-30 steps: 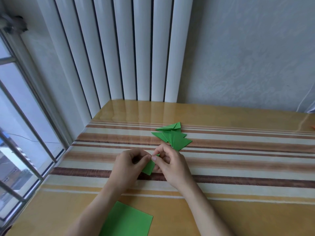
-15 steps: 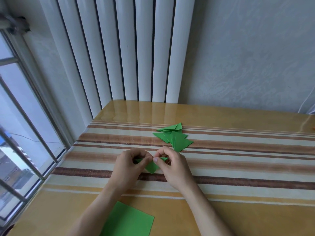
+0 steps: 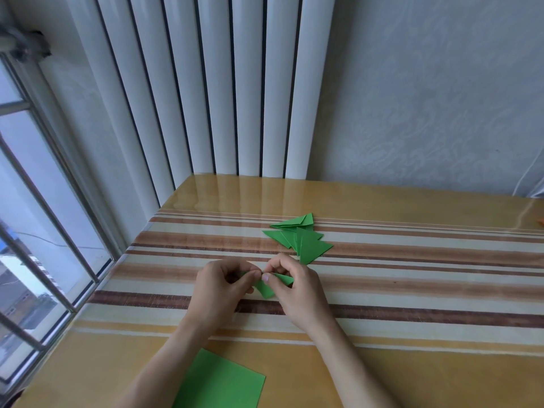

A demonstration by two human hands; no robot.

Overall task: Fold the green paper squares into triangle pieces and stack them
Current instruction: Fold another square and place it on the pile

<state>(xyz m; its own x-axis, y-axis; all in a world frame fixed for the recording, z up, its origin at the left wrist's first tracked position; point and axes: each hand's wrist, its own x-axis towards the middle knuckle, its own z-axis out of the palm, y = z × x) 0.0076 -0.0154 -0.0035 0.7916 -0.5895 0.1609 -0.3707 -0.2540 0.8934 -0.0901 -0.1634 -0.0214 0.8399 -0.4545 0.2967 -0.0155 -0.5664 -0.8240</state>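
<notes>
**Green paper piece pinched between both hands above the counter**

Green paper, part-folded into a small triangular piece (image 3: 266, 287), is held just above the striped middle of the counter (image 3: 412, 290), in front of the person. It is pinched from both sides. The left hand (image 3: 219, 285) is curled around the piece's left end, with thumb and forefinger closed on the paper near its top edge. The right hand (image 3: 297, 290) is curled likewise on the right end, and its thumbnail is seen pressed against the paper close to the left thumb, so that the two hands nearly touch at the fold. A pointed tip of the piece is seen hanging down between the hands, and a narrow green flap is seen under the right fingers. How many layers are folded cannot be told.

A pile of finished green triangles (image 3: 303, 241) is laid on the counter just beyond the right hand, nearer the wall. The triangles are overlapped loosely and fanned rather than squared up, and one at the far side is seen with its edge lifted a little.

A flat green paper square (image 3: 220, 384) is laid at the near edge of the counter, between the two forearms, and is partly cut off by the lower frame edge.

A white ribbed radiator (image 3: 212, 92) is stood against the wall behind the counter, and a barred window (image 3: 35, 231) is seen at the left.
</notes>
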